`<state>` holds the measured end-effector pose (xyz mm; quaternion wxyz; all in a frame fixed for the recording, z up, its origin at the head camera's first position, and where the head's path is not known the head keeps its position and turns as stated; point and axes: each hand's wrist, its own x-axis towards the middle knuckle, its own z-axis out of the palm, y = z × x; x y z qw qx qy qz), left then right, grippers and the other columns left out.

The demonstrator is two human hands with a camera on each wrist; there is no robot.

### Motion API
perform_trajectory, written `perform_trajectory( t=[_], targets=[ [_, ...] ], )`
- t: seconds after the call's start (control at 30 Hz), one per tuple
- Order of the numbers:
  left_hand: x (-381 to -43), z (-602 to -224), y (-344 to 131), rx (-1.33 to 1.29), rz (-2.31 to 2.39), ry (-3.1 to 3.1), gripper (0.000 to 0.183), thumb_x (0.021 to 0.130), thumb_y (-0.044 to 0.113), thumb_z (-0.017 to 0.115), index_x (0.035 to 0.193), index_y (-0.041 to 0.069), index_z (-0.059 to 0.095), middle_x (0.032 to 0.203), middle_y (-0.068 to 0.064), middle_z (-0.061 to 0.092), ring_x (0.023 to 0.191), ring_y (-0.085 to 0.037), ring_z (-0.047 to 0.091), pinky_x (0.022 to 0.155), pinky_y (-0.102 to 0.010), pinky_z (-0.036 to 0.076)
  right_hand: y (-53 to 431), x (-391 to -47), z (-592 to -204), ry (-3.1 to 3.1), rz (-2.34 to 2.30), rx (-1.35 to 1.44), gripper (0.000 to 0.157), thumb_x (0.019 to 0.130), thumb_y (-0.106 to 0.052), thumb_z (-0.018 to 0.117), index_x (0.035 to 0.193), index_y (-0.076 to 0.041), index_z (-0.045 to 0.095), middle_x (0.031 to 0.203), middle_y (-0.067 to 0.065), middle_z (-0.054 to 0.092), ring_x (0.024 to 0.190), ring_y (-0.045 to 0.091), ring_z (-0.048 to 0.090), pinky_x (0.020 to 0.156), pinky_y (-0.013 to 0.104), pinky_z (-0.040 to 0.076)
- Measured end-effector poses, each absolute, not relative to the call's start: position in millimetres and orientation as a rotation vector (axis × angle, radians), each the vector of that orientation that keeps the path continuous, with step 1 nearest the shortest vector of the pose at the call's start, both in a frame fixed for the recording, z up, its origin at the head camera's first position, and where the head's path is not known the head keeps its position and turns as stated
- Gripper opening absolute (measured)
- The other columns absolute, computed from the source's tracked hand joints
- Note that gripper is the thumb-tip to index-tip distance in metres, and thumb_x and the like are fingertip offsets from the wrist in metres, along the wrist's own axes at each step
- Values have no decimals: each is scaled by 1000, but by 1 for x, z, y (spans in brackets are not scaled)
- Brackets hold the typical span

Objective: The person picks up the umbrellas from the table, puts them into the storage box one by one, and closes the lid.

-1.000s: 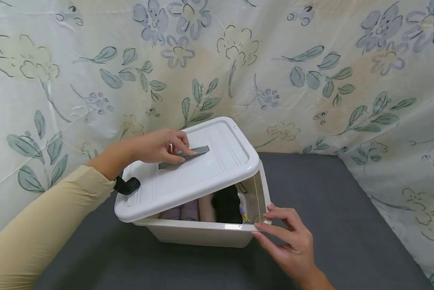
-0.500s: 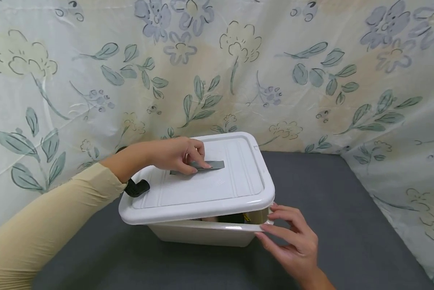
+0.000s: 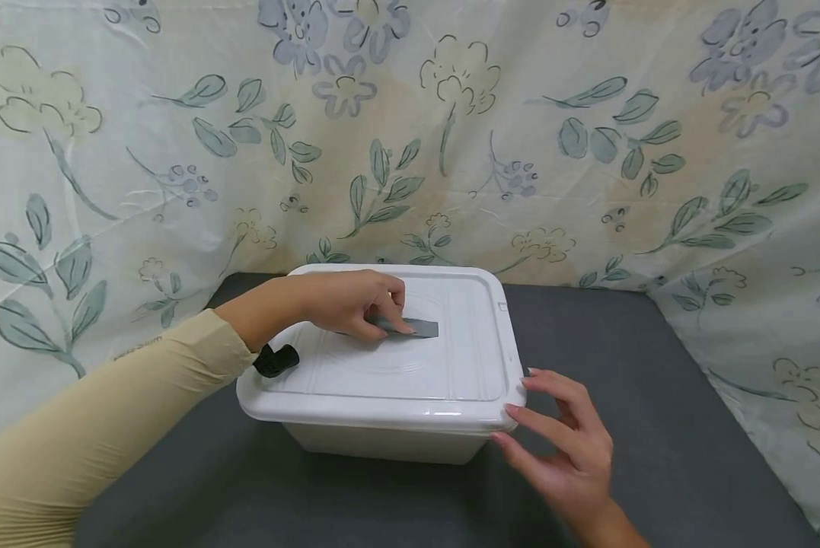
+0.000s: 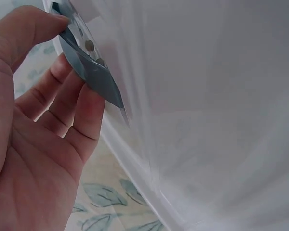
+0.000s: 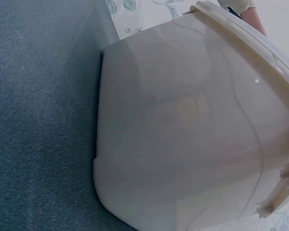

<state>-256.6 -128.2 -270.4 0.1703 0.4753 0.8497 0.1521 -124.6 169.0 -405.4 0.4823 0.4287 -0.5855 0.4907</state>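
Observation:
A white lid (image 3: 382, 384) lies level over a pale plastic storage box (image 3: 389, 443), hiding what is inside. My left hand (image 3: 344, 303) reaches across the lid and pinches a grey tape tab (image 3: 425, 328) near its middle. The left wrist view shows thumb and fingers on either side of that folded tab (image 4: 94, 74). At the near right corner, my right hand (image 3: 563, 441) holds the box, fingertips at the lid's edge and thumb below it. The right wrist view is mostly filled by the box's smooth side wall (image 5: 168, 110).
The box stands on a dark grey cloth surface (image 3: 629, 365). Behind and beside it hangs a floral curtain (image 3: 410, 137). A black strap device (image 3: 275, 361) on the left wrist sits close over the lid.
My left hand has lowered the tilted lid and shifted it right, covering the gap where folded purple and black items showed. My right hand stays at the corner, its fingers now at the lid's edge.

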Motion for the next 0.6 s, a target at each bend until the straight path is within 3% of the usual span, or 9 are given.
perform_trajectory(
  t=[0.2, 0.6],
  targets=[
    [-259, -272, -123, 1367, 415, 2393, 36, 93, 11, 72, 126, 24, 74, 105, 2, 58, 83, -13, 50, 74, -25, 44, 166, -122, -400, -1601, 1191, 1000, 27, 85, -18, 85, 95, 5, 78, 120, 29, 65, 128, 33, 58, 111, 26, 48],
    [-257, -272, -124, 1321, 411, 2392, 35, 93, 10, 72, 125, 25, 75, 104, 3, 59, 83, -13, 52, 75, -25, 45, 161, -122, -402, -1584, 1115, 999, 24, 86, -21, 84, 91, 2, 80, 108, 21, 71, 125, 31, 61, 109, 26, 49]
  ],
)
